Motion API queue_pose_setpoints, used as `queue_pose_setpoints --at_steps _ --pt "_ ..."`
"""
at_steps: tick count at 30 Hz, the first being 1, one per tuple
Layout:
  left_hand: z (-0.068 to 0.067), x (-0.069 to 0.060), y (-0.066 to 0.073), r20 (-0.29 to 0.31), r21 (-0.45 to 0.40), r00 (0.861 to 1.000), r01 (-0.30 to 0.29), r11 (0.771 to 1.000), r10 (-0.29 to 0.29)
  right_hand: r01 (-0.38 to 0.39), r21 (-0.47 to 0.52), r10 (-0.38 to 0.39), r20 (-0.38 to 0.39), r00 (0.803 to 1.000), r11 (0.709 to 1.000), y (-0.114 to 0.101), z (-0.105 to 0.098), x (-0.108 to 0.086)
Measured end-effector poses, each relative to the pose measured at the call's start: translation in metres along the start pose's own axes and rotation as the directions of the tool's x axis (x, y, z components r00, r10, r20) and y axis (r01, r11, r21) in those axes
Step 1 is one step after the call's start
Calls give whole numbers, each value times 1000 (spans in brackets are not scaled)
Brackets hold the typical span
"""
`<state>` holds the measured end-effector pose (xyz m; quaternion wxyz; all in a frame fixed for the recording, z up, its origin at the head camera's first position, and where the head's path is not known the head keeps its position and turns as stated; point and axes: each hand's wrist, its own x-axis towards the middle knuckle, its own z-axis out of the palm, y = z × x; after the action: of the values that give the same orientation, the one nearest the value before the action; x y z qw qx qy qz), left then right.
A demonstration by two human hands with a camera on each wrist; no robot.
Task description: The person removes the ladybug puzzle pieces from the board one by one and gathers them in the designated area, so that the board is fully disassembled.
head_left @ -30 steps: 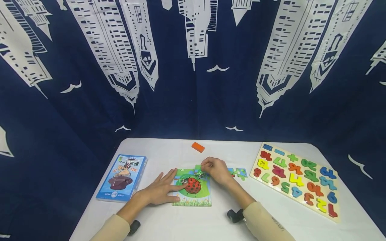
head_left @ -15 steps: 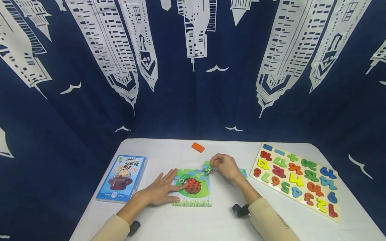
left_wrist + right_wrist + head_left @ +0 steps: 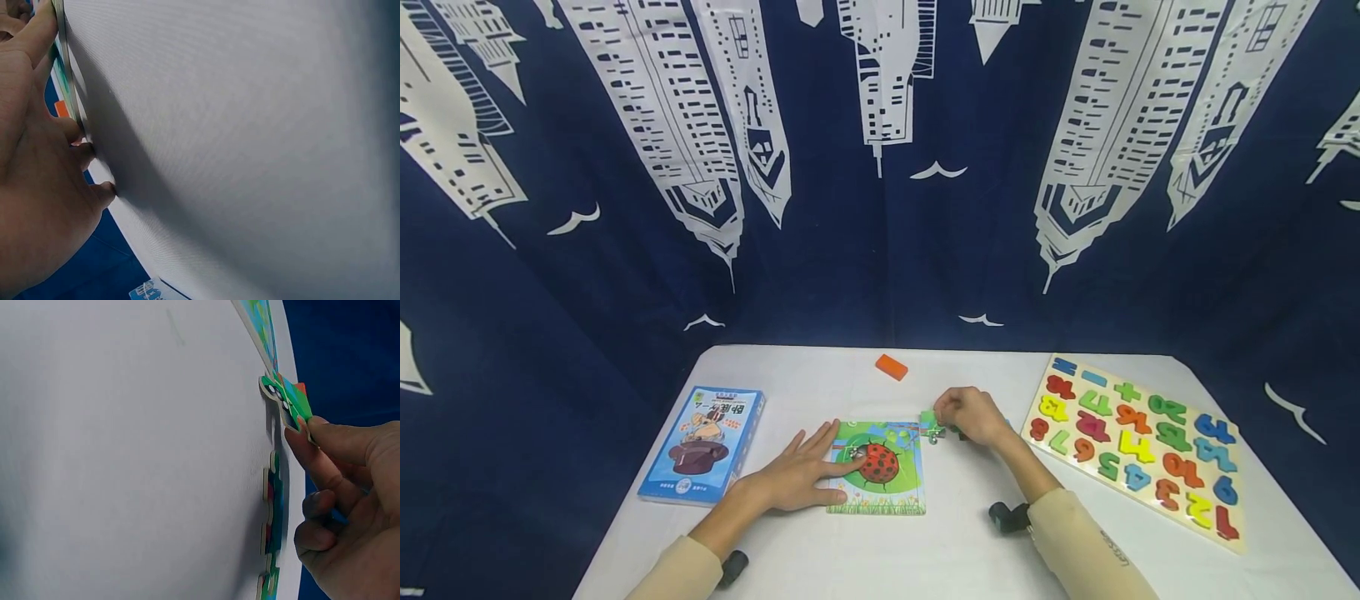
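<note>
A square picture puzzle with a red ladybug (image 3: 883, 487) lies mid-table. My left hand (image 3: 793, 477) rests with fingers spread on its left side; in the left wrist view this hand (image 3: 44, 169) sits by the puzzle's edge. Just off the upper right corner, my right hand (image 3: 976, 417) pinches a green puzzle piece (image 3: 928, 421) between thumb and finger. The right wrist view shows the piece (image 3: 290, 403) tilted and raised off the table, its near end close to the puzzle's corner. Other puzzle pieces (image 3: 273, 512) lie below this hand, mostly hidden in the head view.
On the left lies a blue game box (image 3: 703, 446). A small orange block (image 3: 892, 367) is near the back edge. To the right, a wooden number board (image 3: 1105, 408) holds colourful digits and signs. A navy curtain (image 3: 850, 275) hangs behind the white table (image 3: 910, 558).
From over the puzzle's upper right corner, my right hand has moved right with the green puzzle piece, which is now just outside that corner. My left hand stays in place.
</note>
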<state>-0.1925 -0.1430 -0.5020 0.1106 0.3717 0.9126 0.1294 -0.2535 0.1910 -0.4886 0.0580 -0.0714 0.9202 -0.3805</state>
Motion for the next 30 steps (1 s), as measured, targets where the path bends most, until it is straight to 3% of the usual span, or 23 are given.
queue_pose_setpoints --at_steps 8,15,23,30 --pt "0 -1 1 3 -14 1000 -2 1000 2 -26 25 25 20 999 999 3 -2 -1" --pt "-1 0 1 -4 -14 1000 -10 1000 9 9 -75 -8 13 1000 997 5 -2 0" --pt "-1 0 0 -2 -12 1000 -7 1000 7 -2 -89 5 27 1000 996 4 -3 2" --pt "-1 -1 1 -2 -17 1000 -5 1000 5 32 -139 -29 20 999 990 7 -1 3"
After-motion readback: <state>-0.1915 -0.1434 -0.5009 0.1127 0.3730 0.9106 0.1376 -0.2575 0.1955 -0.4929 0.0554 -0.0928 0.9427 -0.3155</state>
